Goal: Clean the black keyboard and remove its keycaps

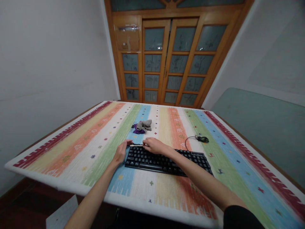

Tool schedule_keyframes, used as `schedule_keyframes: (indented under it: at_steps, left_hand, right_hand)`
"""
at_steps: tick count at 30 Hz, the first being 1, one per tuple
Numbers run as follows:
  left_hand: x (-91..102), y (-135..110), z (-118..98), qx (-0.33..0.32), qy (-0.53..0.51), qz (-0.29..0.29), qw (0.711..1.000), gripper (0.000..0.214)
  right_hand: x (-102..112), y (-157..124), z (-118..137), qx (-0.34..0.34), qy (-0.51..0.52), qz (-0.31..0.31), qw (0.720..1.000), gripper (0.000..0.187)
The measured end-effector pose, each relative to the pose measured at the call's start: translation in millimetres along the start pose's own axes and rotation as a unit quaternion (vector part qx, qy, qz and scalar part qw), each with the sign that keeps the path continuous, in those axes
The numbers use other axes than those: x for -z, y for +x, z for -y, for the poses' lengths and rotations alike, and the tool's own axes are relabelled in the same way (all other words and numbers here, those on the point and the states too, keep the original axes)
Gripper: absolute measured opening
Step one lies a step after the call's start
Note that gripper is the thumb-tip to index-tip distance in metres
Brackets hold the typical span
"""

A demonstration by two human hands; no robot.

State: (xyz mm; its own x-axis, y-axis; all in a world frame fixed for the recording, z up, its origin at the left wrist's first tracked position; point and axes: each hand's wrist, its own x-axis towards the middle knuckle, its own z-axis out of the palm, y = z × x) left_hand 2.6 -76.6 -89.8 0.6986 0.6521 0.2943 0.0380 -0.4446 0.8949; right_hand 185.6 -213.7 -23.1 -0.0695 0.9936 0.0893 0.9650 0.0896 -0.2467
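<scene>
Evidently, the fingers [145,144] of the right hand [154,145] are drawn close together in a pinch on one end of a thin pale stick [136,145], which lies level along the back left edge of a keyboard [152,160]. The left hand [121,152] is at the keyboard's back left corner, its fingers reaching toward the stick's other end, slightly curved and only a little apart; whether they grip anything cannot be told. Beneath the hands, the keyboard lies flat on the table, black all over, with tight rows of dark keys, small pale markings, and a long space bar along the near side. It sits a little askew, its right end nearer the person, and the right forearm crosses above it, hiding some of the keys. A thin black cable [202,139] curves from its back edge to a coiled bundle on the cloth. Just beyond the hands lies a crumpled grey and purple cloth [142,127]. All of it rests on a striped tablecloth [71,152], with wooden doors [141,63] with patterned glass panes standing well behind.
</scene>
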Motion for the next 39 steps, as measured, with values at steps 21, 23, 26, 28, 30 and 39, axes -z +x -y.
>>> schedule_keyframes:
  at_steps: [21,23,26,28,30,39]
  left_hand:
    - [2.5,1.2,-2.5,-0.015,0.069,0.007,0.997,0.057]
    - [2.5,1.2,-1.9,-0.016,0.072,0.009,0.997,0.057]
    - [2.5,0.9,-1.1,-0.015,0.074,0.014,0.997,0.058]
    - [2.4,0.8,-0.6,-0.015,0.075,0.015,0.997,0.058]
    - [2.4,1.0,-0.3,-0.017,0.074,0.014,0.997,0.058]
    - [2.7,2.1,-0.1,-0.018,0.083,0.012,0.996,0.059]
  right_hand:
    - [22.6,-79.9,-37.8,-0.061,0.038,-0.008,0.997,0.014]
    - [24.6,-85.5,-41.4,-0.072,0.040,-0.003,0.997,0.015]
    - [26.0,-93.2,-46.6,-0.082,0.045,0.002,0.996,0.016]
    - [26.2,-98.4,-50.0,-0.086,0.046,0.000,0.995,0.017]
    - [26.5,-104.0,-53.2,-0.092,0.045,-0.003,0.995,0.016]
    - [37.1,-133.3,-68.4,-0.117,0.067,-0.004,0.991,0.018]
